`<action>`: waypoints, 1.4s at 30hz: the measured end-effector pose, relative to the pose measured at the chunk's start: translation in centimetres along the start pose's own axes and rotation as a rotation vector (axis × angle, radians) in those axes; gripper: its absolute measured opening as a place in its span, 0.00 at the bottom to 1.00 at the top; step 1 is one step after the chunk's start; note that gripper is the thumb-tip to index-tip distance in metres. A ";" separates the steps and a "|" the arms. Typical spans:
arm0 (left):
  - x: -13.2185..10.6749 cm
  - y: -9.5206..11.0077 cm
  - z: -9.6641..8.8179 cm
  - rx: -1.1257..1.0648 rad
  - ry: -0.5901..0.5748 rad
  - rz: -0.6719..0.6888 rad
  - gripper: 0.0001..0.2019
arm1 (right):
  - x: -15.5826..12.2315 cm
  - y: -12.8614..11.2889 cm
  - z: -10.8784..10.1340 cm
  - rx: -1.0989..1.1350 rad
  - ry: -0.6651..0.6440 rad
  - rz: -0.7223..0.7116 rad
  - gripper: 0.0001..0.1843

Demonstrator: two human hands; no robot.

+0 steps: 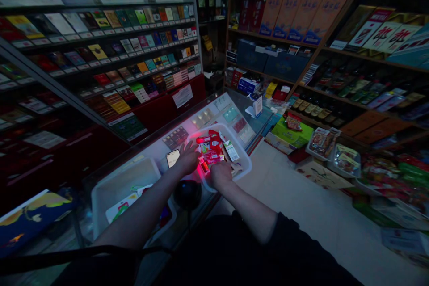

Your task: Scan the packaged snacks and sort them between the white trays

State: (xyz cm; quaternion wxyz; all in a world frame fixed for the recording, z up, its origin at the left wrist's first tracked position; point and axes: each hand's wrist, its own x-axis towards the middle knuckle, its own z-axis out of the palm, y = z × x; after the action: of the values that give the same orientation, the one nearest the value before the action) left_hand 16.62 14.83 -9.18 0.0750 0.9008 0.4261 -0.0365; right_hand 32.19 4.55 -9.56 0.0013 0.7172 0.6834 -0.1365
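A white plastic tub (247,166) stands on the glass counter with small packets in it, several of them red (214,142) and one white with print (231,150). My left hand (188,159) reaches over the tub's left rim, fingers spread, close to the packets. At the tub's near side my right hand (221,175) is closed, its fingertips hidden among the packets. Red light falls on the packets and the tub's left side. A lit phone (172,158) lies left of my left hand. Below both hands sits a black rounded device (187,194).
A second white tub (97,194) with packets stands to the left, partly behind my left forearm. A small sign (256,105) is on the counter's far end. Shelves of small boxes (144,42) rise ahead, with boxed goods (296,13) at right. A green box (291,133) sits low on the right.
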 end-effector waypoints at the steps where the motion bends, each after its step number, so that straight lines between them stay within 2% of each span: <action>1: 0.2 0.1 0.1 -0.003 -0.006 -0.004 0.14 | 0.1 -0.2 0.0 0.003 -0.020 0.010 0.13; 4: 0.5 0.4 0.3 -0.038 -0.016 -0.032 0.13 | 0.3 -0.5 0.2 0.022 -0.045 0.046 0.14; 9: 0.4 0.5 0.0 -0.104 -0.045 -0.066 0.12 | 0.4 -0.4 1.1 0.073 -0.016 0.082 0.15; 13: -0.4 0.1 -0.4 -0.174 -0.001 -0.071 0.11 | 0.4 0.6 1.0 0.128 0.025 0.023 0.15; 18: -1.4 -0.6 -1.2 -0.253 0.031 -0.029 0.10 | 0.4 2.3 -0.6 0.222 0.116 -0.072 0.12; 24: -2.4 -0.9 -2.9 -0.323 0.087 0.072 0.10 | 0.5 3.7 -2.8 0.227 0.156 -0.190 0.11; 29: -3.6 -1.8 -3.8 -0.385 0.168 0.092 0.09 | 1.1 4.3 -4.2 0.435 0.211 -0.236 0.07; 33: -5.2 -2.4 -3.9 -0.343 0.194 0.068 0.10 | 1.7 4.0 -4.7 0.532 0.219 -0.288 0.07; 42: -8.5 -3.5 -2.5 -0.240 0.201 -0.038 0.10 | 2.5 1.4 -3.4 0.370 0.199 -0.419 0.08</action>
State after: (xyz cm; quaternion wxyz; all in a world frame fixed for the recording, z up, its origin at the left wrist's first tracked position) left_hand 8.57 10.95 -5.99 0.1382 0.8763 0.4497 0.1035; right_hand 34.26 7.56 -7.05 -0.2245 0.5582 0.7770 -0.1850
